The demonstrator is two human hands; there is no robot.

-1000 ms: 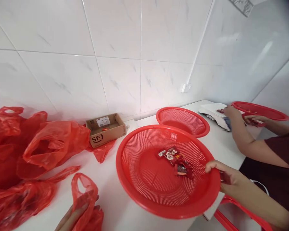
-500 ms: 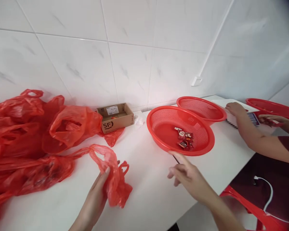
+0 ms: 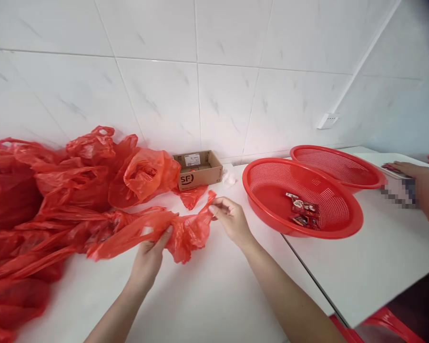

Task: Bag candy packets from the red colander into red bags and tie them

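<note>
Between my hands a crumpled red plastic bag is held over the white table. My left hand grips it by its gathered middle, thumb on top. With a pinch, my right hand holds the bag's upper right end. A heap of red plastic bags fills the left side, and the held bag's left part overlaps it. Right of my right hand stands a red plastic basket with several small wrapped packets at its bottom.
An open cardboard box sits against the tiled wall, beside crumpled white plastic. A second red basket overlaps the first from behind. At far right, another person's hand rests on a partly blurred object. A seam crosses the table.
My right hand has moved left from beside the basket and taken hold of the bag's end. The bag is now stretched between both hands. The view has turned left.
</note>
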